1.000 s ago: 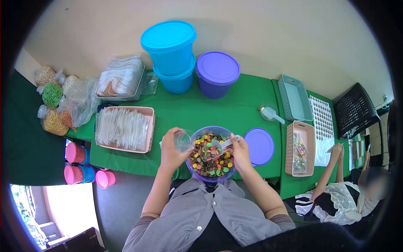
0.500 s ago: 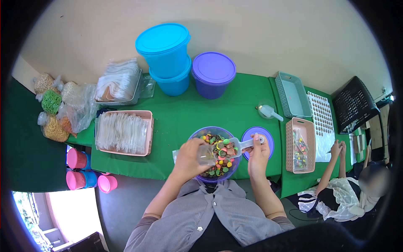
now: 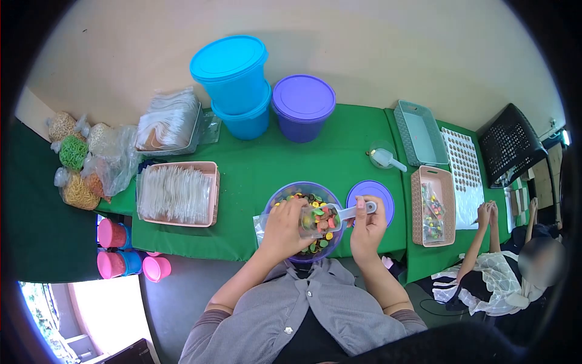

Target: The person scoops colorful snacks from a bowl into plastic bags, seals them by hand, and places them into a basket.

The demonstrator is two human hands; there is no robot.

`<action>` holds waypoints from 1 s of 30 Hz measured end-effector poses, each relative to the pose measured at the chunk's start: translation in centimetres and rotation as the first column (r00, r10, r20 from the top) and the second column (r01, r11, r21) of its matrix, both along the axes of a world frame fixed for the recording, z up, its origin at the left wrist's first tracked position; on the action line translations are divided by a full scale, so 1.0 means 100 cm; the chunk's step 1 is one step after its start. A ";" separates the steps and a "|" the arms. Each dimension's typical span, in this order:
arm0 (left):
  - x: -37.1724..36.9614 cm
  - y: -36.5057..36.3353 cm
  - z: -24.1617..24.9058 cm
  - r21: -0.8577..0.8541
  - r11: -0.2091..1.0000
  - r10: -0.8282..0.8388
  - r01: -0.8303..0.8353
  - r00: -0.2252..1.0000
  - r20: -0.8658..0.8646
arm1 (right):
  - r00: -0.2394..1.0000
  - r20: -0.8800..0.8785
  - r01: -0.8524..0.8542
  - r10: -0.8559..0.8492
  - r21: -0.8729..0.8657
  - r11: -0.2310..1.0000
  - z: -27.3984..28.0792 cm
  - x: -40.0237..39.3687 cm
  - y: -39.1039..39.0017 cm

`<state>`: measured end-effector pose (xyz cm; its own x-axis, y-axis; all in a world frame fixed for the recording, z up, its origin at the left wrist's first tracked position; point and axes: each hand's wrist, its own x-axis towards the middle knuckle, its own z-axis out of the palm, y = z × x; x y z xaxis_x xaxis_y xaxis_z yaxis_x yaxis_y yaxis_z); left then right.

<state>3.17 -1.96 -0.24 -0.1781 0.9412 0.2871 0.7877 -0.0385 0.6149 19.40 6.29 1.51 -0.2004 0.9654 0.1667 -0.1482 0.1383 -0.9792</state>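
A purple bowl of colourful round pieces stands at the table's front edge. Over it my left hand is closed round a clear plastic bag, its mouth facing right. My right hand grips the handle of a clear scoop; the scoop's front end is at the bag's mouth, with red, green and brown pieces in it. Just behind my right hand lies a purple lid on the green cloth.
Blue tubs and a purple tub stand at the back. Left are a pink basket of bags and filled bags. Right are another scoop, a pink basket, a teal basket and a co-worker's hands.
The scoop has moved left, its front end now at the bag's mouth. My left hand has shifted slightly right with the bag. The camera view has shifted a little.
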 end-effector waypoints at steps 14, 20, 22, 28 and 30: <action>0.003 -0.002 -0.004 0.084 0.996 0.033 -0.042 0.994 0.105 | 0.968 0.200 0.063 -0.152 0.390 0.919 0.014 0.002 -0.002; 0.002 -0.002 -0.008 0.108 0.993 0.030 -0.042 0.993 0.117 | 0.972 0.156 0.103 -0.175 0.387 0.916 0.009 0.011 -0.002; 0.000 -0.002 -0.004 0.097 0.995 0.020 -0.033 0.991 0.131 | 0.975 0.152 0.099 -0.164 0.362 0.927 0.014 0.011 -0.003; -0.006 -0.003 -0.004 0.099 0.995 -0.008 -0.010 0.984 0.180 | 0.964 0.075 0.218 -0.254 0.325 0.920 0.014 0.009 0.003; -0.012 -0.004 -0.004 0.052 0.995 0.064 -0.085 0.947 0.316 | 0.941 0.043 0.309 -0.336 0.296 0.904 0.011 0.008 0.010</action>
<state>2.01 -2.36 -0.67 -0.3378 0.9033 0.2644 0.5578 -0.0341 0.8293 20.22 7.30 2.58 0.0870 0.8958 0.4359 0.0392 0.4342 -0.9000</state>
